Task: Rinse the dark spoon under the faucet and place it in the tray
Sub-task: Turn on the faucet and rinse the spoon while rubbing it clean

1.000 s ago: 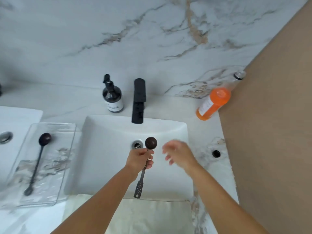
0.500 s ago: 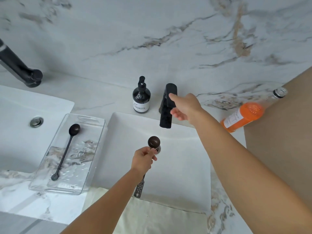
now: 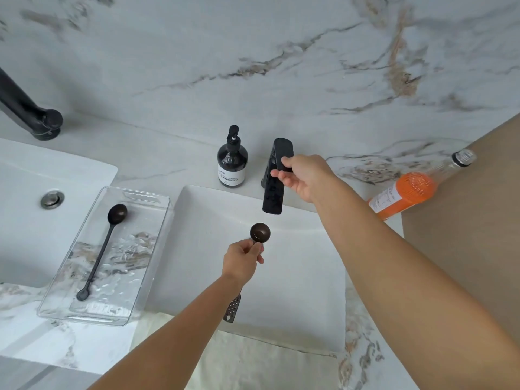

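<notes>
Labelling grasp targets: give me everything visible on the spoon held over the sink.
The dark spoon has a round, glossy, dark brown bowl and a thin handle ending in a flat perforated tab that shows below the left forearm. Material looks like dark metal or wood; cannot tell which. The left hand pinches the neck just behind the bowl, hiding most of the handle. The bowl sits just below the black faucet spout, over the white sink. No water is visible on it.

— Where's my view coming from?
— One head-worn wide-angle camera, looking forward and steeply down at the sink and marble tabletop.
— How close am I?
— Arm's reach; both forearms enter from the bottom edge.
</notes>
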